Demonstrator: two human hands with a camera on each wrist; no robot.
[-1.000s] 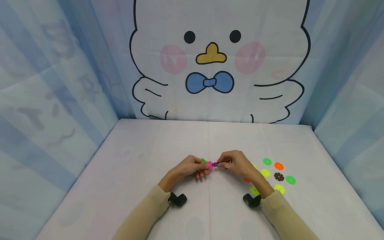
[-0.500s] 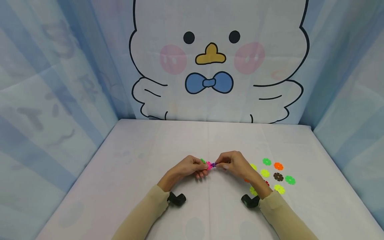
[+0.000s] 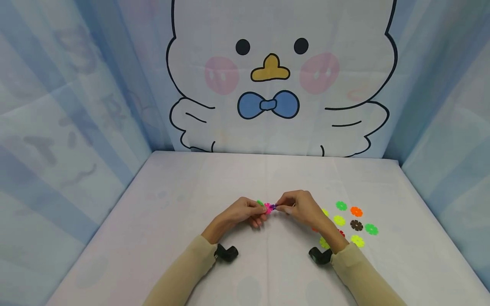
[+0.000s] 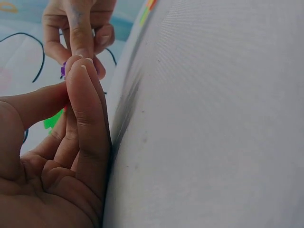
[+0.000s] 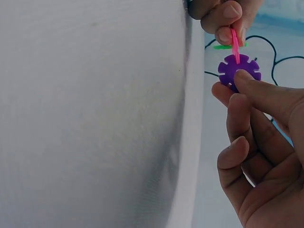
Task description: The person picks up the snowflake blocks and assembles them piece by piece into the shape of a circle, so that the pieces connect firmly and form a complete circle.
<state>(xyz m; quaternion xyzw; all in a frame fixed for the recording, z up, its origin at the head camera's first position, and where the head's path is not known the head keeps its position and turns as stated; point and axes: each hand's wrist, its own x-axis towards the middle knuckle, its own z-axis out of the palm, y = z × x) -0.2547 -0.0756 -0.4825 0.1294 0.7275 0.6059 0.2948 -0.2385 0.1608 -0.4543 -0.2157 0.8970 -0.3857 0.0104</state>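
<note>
Careful: your right hand [image 5: 256, 156] pinches the purple disc [image 5: 239, 71], your left hand [image 3: 245, 212] the pink disc [image 5: 234, 45]; misaligned slots could slip apart.

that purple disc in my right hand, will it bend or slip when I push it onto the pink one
The purple disc is thin notched plastic, so it is probably stiff and very light. The right hand pinches only its lower edge, so it may twist. The pink disc meets it edge-on in a slot, likely holding by friction.
</note>
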